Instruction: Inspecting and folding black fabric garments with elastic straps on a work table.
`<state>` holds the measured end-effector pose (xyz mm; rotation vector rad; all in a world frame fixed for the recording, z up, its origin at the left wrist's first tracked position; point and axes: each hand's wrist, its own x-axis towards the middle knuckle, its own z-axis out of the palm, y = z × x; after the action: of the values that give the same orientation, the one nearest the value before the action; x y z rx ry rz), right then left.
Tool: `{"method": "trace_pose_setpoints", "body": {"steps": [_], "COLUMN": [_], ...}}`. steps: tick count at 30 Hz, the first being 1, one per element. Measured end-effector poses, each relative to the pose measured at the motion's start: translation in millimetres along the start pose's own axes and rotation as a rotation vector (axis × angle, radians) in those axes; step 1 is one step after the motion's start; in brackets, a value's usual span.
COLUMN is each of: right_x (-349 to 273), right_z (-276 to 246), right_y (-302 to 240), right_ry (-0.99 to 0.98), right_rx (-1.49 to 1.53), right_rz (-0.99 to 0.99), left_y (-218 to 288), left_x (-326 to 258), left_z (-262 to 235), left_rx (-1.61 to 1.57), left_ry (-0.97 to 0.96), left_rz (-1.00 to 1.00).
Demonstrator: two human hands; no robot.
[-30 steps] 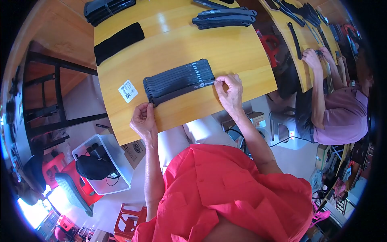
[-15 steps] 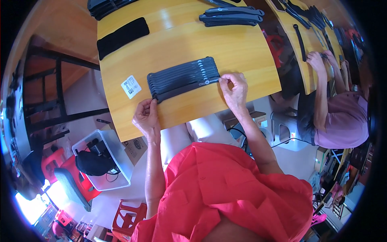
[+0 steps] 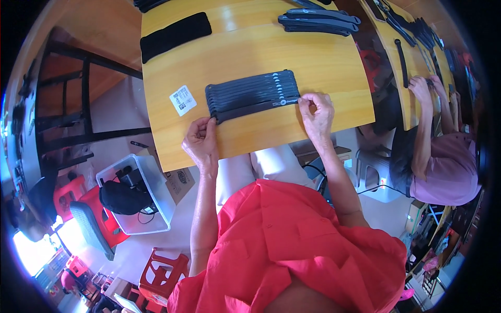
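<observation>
A person in a red shirt (image 3: 292, 224) sits at the near edge of a yellow wooden bench (image 3: 261, 52), both bare hands on the work. A row of dark straps (image 3: 250, 89) lies flat on the bench, midway between its left and right edges and nearer the near edge than the far one. The straps overlap side by side, with pale printed marks lining up near their right ends. The front strap (image 3: 245, 111) runs along the side closest to the person.

The left hand (image 3: 201, 142) has thumb and forefinger closed in a pinch on the front strap's left end. The right hand (image 3: 319, 120) pinches its right end, thumb and forefinger curved into a ring.

Just left of the row, towards the bench's left edge, is a white printed label (image 3: 182, 100). Beyond it, by the far left corner, lies a flat black cloth piece (image 3: 176, 36). A bundle of grey and black straps (image 3: 318, 23) sits near the far right corner.

To the right, a co-worker in a purple shirt (image 3: 449, 172) works at a second bench (image 3: 411, 112). On the floor at left, a clear plastic bin (image 3: 160, 201) holds black items.
</observation>
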<state>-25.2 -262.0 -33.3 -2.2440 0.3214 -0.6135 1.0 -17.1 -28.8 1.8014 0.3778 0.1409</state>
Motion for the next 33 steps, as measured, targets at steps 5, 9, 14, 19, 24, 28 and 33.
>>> {"method": "trace_pose_setpoints", "body": {"steps": [5,9,14,19,24,28,33], "right_x": [0.4,0.5,0.4,0.7,1.6,2.0,2.6], "right_z": [-1.6,-1.1,-1.6,-3.2,0.3,-0.6,-4.1], "right_y": [-2.6,-2.9,-2.0,-0.7,3.3,-4.7,-5.3], "right_ry": [-0.014,-0.013,-0.011,-0.014,0.029,-0.011,-0.017], "right_rx": [-0.046,-0.035,-0.042,-0.056,-0.060,-0.110,-0.096], "right_rz": [-0.006,-0.001,-0.021,-0.035,-0.062,-0.026,-0.008], "left_y": [1.1,-0.3,0.3,-3.0,2.1,4.7,1.9], "left_x": [0.1,0.8,-0.2,0.8,0.9,-0.1,0.2], "left_z": [-1.0,-0.9,-0.7,1.4,3.3,0.9,2.2], "left_rx": [-0.005,-0.011,-0.017,0.001,0.007,-0.010,-0.043], "left_ry": [0.000,-0.003,0.003,-0.003,-0.005,-0.002,-0.012], "left_rz": [-0.022,-0.030,-0.026,-0.030,-0.003,-0.034,-0.022]}}
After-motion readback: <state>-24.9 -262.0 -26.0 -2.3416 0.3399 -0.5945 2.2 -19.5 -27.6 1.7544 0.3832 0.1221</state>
